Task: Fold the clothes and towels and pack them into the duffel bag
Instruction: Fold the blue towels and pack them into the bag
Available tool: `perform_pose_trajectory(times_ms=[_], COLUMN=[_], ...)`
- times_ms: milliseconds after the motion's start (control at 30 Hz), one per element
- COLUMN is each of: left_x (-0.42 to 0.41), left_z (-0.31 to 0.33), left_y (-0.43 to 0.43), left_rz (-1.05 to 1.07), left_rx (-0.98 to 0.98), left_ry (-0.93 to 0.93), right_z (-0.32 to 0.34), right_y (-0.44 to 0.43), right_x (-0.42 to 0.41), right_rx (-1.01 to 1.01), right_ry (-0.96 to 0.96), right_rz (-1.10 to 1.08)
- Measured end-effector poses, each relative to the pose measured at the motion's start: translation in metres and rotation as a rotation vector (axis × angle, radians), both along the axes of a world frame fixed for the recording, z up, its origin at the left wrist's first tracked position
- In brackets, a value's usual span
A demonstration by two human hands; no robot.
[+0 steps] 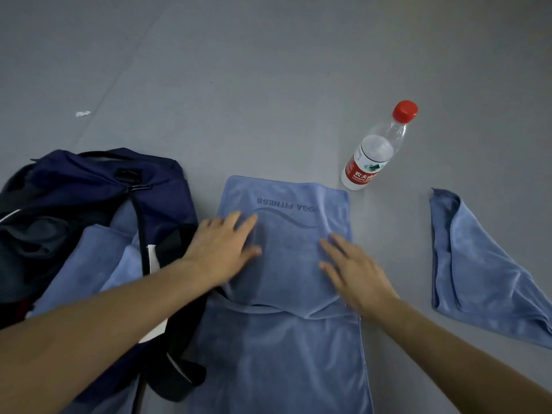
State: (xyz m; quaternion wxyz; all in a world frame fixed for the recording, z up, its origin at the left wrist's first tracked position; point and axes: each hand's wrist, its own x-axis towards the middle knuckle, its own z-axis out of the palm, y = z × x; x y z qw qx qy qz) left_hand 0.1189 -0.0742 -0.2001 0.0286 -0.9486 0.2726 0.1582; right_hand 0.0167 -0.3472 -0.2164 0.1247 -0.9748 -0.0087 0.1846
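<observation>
**Two flat palms smoothing a half-folded towel beside the open bag**

Both palms down on the towel (283, 339), dead centre on the floor (298, 70). Left hand (221, 249) flat, fingers straight and close together, pressing the folded-over top layer near its 9 o'clock edge. Right hand (352, 273) flat too, fingers slightly spread, pressing toward the 3 o'clock edge. Nothing pinched or gripped.

Looks light, soft and limp: plush cloth with no stiffness, likely to slump and wrinkle unless smoothed. Not fragile, hardly slippery. Best taken at the two near corners at 6 o'clock, or along the fold line, with both hands to keep the layers squared. Once compact, better carried from beneath.

Counted:
- One duffel bag (89, 180) at 9 o'clock, mouth open, against the towel's left edge.
- Three blue towels:
  - the one under the palms;
  - a second towel (484, 279), loosely folded at 3 o'clock, well apart;
  - a third towel (89, 264) spilling from the bag's mouth, possibly two pieces, hard to tell among the folds.
- One water bottle (376, 150) standing at 1 o'clock, just beyond the far corner.
- One paper scrap (82, 113) at 11 o'clock.
</observation>
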Motion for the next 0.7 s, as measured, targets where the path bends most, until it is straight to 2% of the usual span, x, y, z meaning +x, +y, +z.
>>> perform_pose_trajectory(times_ms=[33, 100, 167, 333, 533, 700], left_x=[0.017, 0.056, 0.088, 0.101, 0.088, 0.091], left_z=[0.001, 0.0, -0.003, -0.022, -0.032, -0.03], left_y=[-0.008, -0.021, -0.025, -0.028, -0.027, -0.018], left_rz=[0.033, 0.112, 0.198, 0.306, 0.417, 0.417], left_rx=[-0.099, -0.243, -0.268, -0.243, -0.302, -0.254], left_ry=[-0.066, -0.06, -0.013, 0.109, 0.098, 0.028], right_z=[0.001, 0.004, 0.004, 0.0, -0.013, -0.01], right_y=[-0.006, -0.015, -0.023, -0.029, -0.018, -0.008], right_x=[0.015, 0.046, 0.073, 0.099, 0.103, 0.111], right_rx=[0.041, 0.118, 0.176, 0.201, 0.19, 0.256], right_ry=[-0.069, -0.17, -0.183, -0.052, -0.167, -0.071], right_rz=[-0.072, -0.275, -0.43, -0.445, -0.516, -0.646])
